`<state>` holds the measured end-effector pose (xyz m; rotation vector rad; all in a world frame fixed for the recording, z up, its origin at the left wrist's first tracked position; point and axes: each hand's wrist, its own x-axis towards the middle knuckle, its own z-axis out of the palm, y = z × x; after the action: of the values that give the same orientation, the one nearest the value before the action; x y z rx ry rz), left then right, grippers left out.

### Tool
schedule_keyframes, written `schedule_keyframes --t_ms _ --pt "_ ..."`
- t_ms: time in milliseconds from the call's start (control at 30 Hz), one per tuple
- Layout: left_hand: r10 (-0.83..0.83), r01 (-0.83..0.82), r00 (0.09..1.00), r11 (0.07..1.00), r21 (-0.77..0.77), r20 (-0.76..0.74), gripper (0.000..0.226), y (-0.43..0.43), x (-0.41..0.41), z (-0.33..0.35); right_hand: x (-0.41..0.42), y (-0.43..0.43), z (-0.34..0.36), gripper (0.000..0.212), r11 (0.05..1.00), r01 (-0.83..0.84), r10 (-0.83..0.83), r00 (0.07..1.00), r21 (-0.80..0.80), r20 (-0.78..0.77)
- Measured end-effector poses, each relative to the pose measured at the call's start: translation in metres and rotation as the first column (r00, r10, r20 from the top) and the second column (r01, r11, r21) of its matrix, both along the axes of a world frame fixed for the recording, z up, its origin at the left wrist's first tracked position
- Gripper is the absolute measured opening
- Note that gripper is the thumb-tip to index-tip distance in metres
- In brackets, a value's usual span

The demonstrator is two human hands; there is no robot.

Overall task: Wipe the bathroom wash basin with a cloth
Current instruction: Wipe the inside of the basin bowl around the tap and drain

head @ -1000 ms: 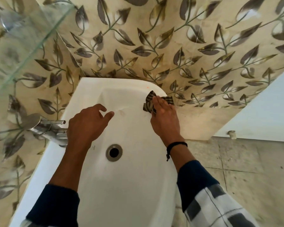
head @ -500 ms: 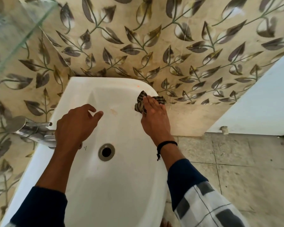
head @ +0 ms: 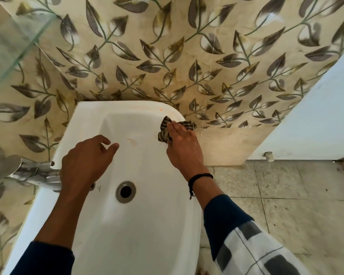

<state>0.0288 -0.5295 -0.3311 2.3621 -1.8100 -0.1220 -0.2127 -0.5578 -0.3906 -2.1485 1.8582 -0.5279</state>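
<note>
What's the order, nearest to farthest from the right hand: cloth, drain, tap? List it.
1. Cloth: pressed under the right hand, on the basin right rim.
2. Drain: lower left, basin bottom.
3. Tap: far left, by the wall.

Soft even daylight, faint shadows, sharp centre, wide-angle bending at edges.

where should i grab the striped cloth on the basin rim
Grip the bunched folds of the cloth that stick out left of the right hand, coming from the bowl side. The hand's flat fingers cover its middle, and its other end sits at the basin rim's outer edge, close to the wall.
</note>
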Motion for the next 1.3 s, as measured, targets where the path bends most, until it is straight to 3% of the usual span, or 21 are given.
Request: schedule_keyframes --t_ms 700,1000,1300 --pt "0.037 -0.037 0.999 0.999 -0.003 0.029 0.036 0.002 0.000 -0.002 0.009 -0.061 0.005 0.057 0.985 -0.158 0.153 0.986 0.074 0.065" --pt "0.029 -0.029 0.999 0.999 -0.017 0.024 0.030 0.004 -0.002 0.000 0.020 -0.079 0.015 0.055 0.978 -0.180 0.162 0.975 0.108 0.154" --pt "0.042 -0.042 0.999 0.999 -0.009 0.010 0.032 0.003 -0.001 -0.002 0.021 -0.080 0.008 0.055 0.978 -0.186 0.173 0.976 0.091 0.129"
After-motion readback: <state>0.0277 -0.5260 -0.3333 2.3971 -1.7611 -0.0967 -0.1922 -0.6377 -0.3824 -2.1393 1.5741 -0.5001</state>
